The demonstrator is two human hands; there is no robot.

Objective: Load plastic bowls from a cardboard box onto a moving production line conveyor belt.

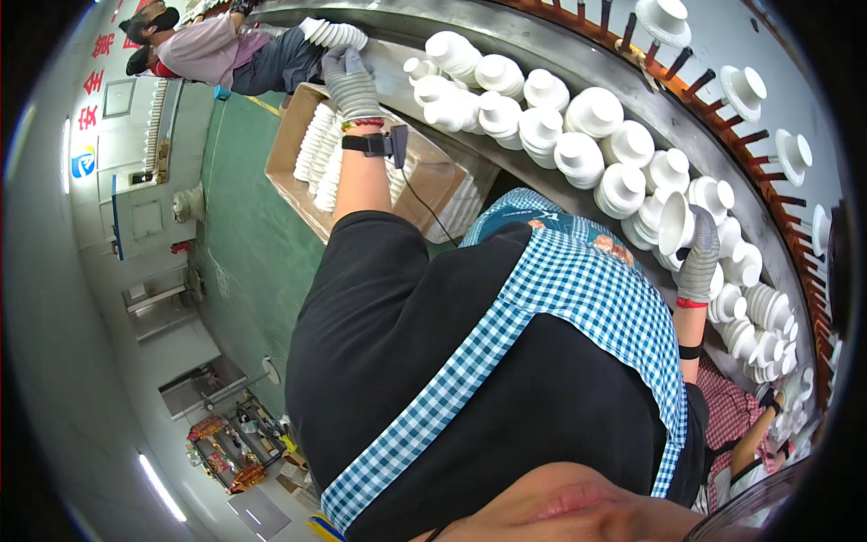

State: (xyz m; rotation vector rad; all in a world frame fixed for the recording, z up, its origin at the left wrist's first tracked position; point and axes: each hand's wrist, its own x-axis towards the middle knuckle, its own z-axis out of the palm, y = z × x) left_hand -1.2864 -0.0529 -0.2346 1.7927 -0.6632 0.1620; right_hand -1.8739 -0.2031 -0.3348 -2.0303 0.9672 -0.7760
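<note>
My left hand (350, 83), in a grey striped glove, reaches out over a cardboard box. Its fingers are closed against a sideways stack of white bowls (332, 34); their grip is partly hidden. On the right, my right hand (700, 255), gloved alike, holds a single white bowl (674, 224) tilted at the near side of the stacks. More white bowls (578, 155), upside down with their feet upward, stand in stacked rows on the metal counter. Inside the cardboard box (287, 181) lie rows of nested white pieces (316, 149).
Beyond the counter (397, 68) runs a curved line of dark spindles (679, 63), some carrying white bowls (742, 93). A person (199, 45) is at the far left, and another person in a red checked apron (727, 406) works at the right. Green floor (237, 244) lies to the left.
</note>
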